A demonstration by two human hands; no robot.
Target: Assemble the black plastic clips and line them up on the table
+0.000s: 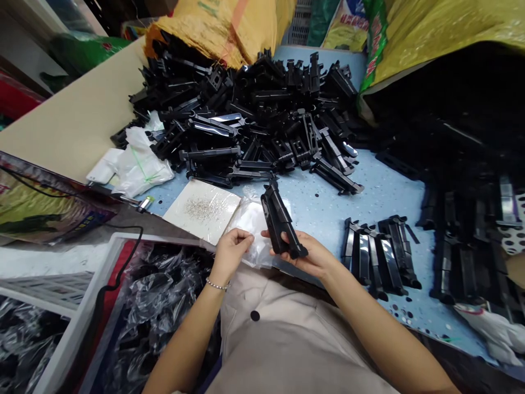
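Note:
My right hand is wrapped round a long black plastic part, tilted with its far end up, above the table's front edge. Thumb and forefinger of my left hand are pinched together just left of that part; anything between them is too small to make out. Beneath and between both hands lies a clear plastic bag. To its left, a white square board carries a scatter of tiny brownish bits. Several similar black parts lie side by side in a row to the right of my right hand.
A large heap of black parts covers the back of the blue table. Yellow sacks stand behind it. A tied white bag sits at left. Below left, a white crate holds plastic-wrapped black items. More parts crowd the right side.

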